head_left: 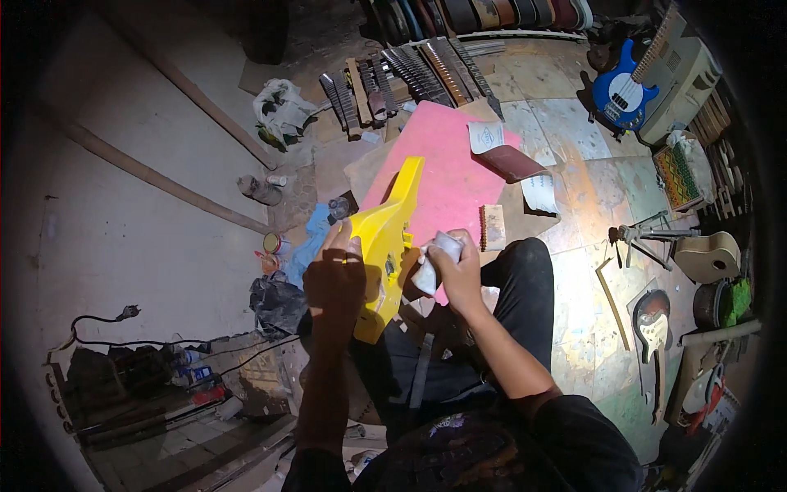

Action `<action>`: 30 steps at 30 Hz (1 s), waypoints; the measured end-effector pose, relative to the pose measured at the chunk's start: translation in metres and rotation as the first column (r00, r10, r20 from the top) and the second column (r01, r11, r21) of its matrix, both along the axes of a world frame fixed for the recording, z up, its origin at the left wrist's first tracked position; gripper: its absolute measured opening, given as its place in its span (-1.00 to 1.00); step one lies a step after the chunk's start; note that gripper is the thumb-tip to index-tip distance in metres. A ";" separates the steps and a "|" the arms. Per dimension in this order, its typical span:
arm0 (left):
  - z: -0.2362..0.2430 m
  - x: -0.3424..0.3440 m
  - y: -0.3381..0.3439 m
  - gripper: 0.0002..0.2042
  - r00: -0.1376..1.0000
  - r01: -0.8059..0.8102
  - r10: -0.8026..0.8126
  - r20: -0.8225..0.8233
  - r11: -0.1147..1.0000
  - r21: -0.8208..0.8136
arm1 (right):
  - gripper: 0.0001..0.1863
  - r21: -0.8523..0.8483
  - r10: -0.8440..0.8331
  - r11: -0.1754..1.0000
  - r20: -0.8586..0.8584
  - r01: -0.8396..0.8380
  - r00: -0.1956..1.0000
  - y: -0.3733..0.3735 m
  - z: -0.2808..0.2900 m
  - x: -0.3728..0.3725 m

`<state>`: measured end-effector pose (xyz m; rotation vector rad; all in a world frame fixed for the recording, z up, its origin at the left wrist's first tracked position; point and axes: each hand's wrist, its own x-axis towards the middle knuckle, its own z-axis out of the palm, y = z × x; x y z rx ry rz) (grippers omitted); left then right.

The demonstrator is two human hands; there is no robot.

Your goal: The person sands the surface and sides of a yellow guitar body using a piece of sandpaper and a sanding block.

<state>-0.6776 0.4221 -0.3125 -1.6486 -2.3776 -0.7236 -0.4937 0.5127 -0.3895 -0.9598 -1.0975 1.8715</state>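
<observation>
The yellow body (379,227) is gripped by the left hand (334,272); a pale pad (425,279) is clenched in the right hand (461,266). Scratching could be caused by trapped grit.

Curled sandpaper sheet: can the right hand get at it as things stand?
Probably yes: the sandpaper sheet lies uncovered ahead of the right hand, across bare pink surface. That hand is holding a pale folded piece, though, so it would likely need freeing first.
</observation>
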 end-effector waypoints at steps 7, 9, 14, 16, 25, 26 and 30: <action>-0.007 0.004 0.009 -0.69 0.997 0.009 -0.016 0.079 0.996 0.086 | -0.54 0.693 -0.057 0.720 0.126 -0.047 0.990 0.000 -0.004 -0.033; -0.004 0.000 0.007 -0.75 0.997 -0.005 0.003 0.080 1.000 0.027 | -0.55 0.742 -0.036 0.668 0.112 -0.060 0.993 0.002 0.001 -0.040; -0.014 -0.005 -0.003 -0.95 0.997 0.075 -0.073 -0.036 0.996 0.044 | -0.56 0.833 -0.029 0.549 0.098 -0.066 0.995 0.007 0.003 -0.060; -0.012 -0.003 -0.003 -0.96 0.989 0.102 -0.100 -0.108 0.995 0.014 | -0.54 0.867 -0.068 0.498 0.043 -0.003 0.997 0.003 -0.003 -0.065; -0.016 -0.007 0.000 -0.88 0.991 0.120 -0.114 -0.065 0.988 0.093 | -0.59 0.829 -0.043 0.559 -0.001 0.025 0.999 -0.015 0.003 -0.071; -0.009 -0.004 0.002 -0.85 0.975 0.175 -0.161 -0.151 0.981 0.088 | -0.59 0.850 -0.084 0.527 0.033 0.017 0.996 -0.007 -0.002 -0.071; -0.014 -0.004 0.002 -0.85 0.967 0.114 -0.099 -0.235 0.992 0.047 | -0.58 0.882 -0.139 0.471 0.045 0.026 0.989 0.004 -0.003 -0.074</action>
